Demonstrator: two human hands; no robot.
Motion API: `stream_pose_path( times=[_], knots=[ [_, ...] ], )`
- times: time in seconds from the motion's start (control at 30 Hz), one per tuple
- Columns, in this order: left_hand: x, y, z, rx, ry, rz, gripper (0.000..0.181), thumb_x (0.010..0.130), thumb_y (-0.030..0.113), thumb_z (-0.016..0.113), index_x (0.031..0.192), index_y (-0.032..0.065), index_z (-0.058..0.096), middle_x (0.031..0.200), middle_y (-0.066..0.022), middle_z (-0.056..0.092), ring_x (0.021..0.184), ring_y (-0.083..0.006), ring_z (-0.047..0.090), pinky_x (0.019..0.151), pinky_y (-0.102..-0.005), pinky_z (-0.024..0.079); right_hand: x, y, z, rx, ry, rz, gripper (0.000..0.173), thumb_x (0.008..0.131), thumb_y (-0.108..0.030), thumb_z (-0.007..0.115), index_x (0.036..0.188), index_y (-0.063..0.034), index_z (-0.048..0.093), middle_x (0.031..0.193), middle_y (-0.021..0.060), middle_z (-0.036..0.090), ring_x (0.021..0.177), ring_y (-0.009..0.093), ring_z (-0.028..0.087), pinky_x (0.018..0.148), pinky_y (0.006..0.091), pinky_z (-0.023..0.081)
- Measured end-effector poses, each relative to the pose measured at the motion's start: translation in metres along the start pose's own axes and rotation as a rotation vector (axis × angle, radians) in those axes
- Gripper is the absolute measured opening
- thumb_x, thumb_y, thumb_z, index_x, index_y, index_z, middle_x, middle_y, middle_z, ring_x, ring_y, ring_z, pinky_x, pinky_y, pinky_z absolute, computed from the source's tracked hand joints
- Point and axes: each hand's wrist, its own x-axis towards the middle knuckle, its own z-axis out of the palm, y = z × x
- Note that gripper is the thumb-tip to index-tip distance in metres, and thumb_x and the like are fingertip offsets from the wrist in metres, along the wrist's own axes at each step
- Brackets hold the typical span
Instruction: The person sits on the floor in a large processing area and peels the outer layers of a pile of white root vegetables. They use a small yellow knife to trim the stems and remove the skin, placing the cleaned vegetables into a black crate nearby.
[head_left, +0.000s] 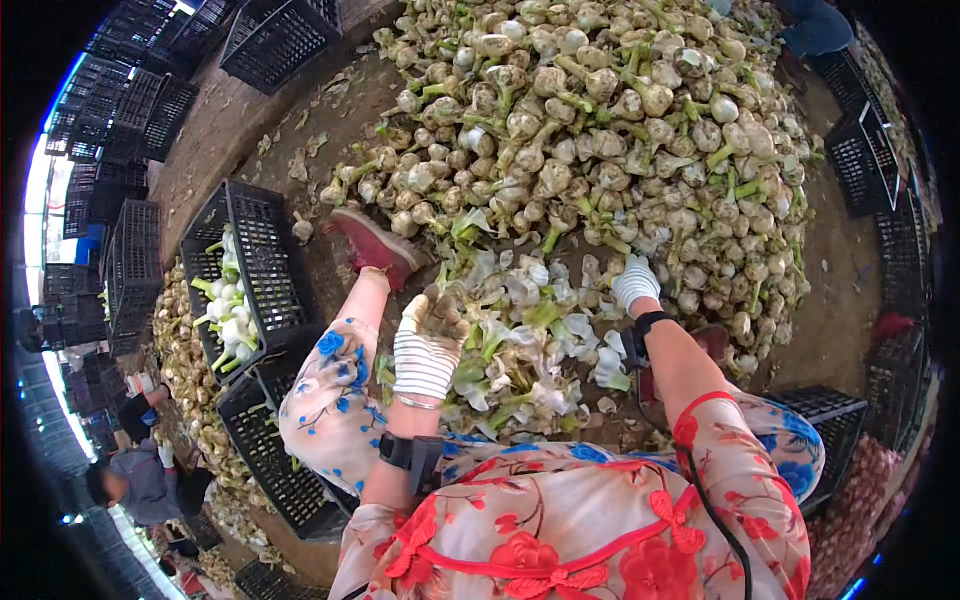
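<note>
My left hand (431, 346), in a striped work glove with soiled fingers, is held palm up above my lap. Its fingers are loosely curled and apart, with nothing seen in them. The right hand (636, 283), gloved in the same stripes, reaches to the lower edge of a large heap of garlic bulbs (592, 142). Its fingertips are hidden, so whether it grips a bulb is unclear. Between my legs lies a litter of peeled garlic skins and green stem scraps (525, 337). The heap's bulbs are dirt-stained, many with short green stems.
On my left a black plastic crate (281, 255) holds cleaned white garlic (234, 319); a second crate (262, 450) stands beside it. Another crate (825, 409) is by my right knee. Stacked crates (112, 112) line the far left. A co-worker (146, 484) sits near another garlic pile.
</note>
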Motion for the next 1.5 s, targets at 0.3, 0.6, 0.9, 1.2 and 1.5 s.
stream_pose_path(
  times=[0.3, 0.6, 0.9, 1.2, 1.5],
  knots=[
    [-0.012, -0.047, 0.016, 0.679, -0.289, 0.151, 0.049, 0.082, 0.021, 0.059, 0.124, 0.0050, 0.042, 0.121, -0.0117, 0.047, 0.104, -0.0196, 0.051, 0.077, -0.0317, 0.050, -0.066, -0.048, -0.027, 1.556, -0.720, -0.066, 0.050, 0.084, -0.034, 0.056, 0.126, -0.0096, 0.043, 0.098, 0.0124, 0.059, 0.072, 0.025, 0.060, 0.052, 0.0384, 0.049],
    [-0.045, -0.035, 0.020, 0.971, -0.503, 0.538, 0.039, 0.086, 0.017, 0.056, 0.120, 0.0001, 0.048, 0.113, -0.0070, 0.053, 0.101, -0.0128, 0.049, 0.088, -0.0279, 0.041, -0.200, -0.089, -0.130, 0.772, -0.185, -0.821, 0.033, 0.087, -0.029, 0.054, 0.102, -0.0003, 0.059, 0.083, 0.0075, 0.065, 0.075, 0.010, 0.054, 0.067, 0.0289, 0.047],
    [-0.085, -0.054, 0.021, 0.583, -0.701, 0.173, 0.043, 0.087, 0.042, 0.044, 0.109, 0.0060, 0.052, 0.097, -0.0044, 0.058, 0.083, -0.0165, 0.059, 0.068, -0.0290, 0.050, -0.212, -0.069, -0.104, 0.874, -0.256, -0.921, 0.026, 0.088, -0.028, 0.054, 0.090, -0.0017, 0.058, 0.073, 0.0070, 0.060, 0.071, 0.008, 0.044, 0.066, 0.0287, 0.044],
    [-0.072, -0.039, 0.019, 0.514, -0.738, -0.281, 0.042, 0.083, 0.050, 0.046, 0.092, 0.0101, 0.057, 0.069, -0.0038, 0.058, 0.048, -0.0159, 0.052, 0.038, -0.0267, 0.038, -0.228, -0.056, -0.089, 1.007, -0.182, -0.834, 0.028, 0.086, -0.029, 0.057, 0.092, -0.0021, 0.061, 0.072, 0.0049, 0.061, 0.065, 0.012, 0.053, 0.060, 0.0289, 0.045],
    [-0.058, -0.042, 0.024, 0.817, -0.885, 0.853, 0.075, 0.073, 0.019, 0.069, 0.134, 0.0046, 0.027, 0.116, -0.0099, 0.045, 0.096, -0.0193, 0.051, 0.082, -0.0298, 0.047, -0.216, -0.078, -0.088, 1.468, -0.203, -0.694, 0.020, 0.075, -0.020, 0.069, 0.078, -0.0014, 0.063, 0.064, -0.0014, 0.057, 0.058, 0.009, 0.046, 0.052, 0.0283, 0.041]
  ],
)
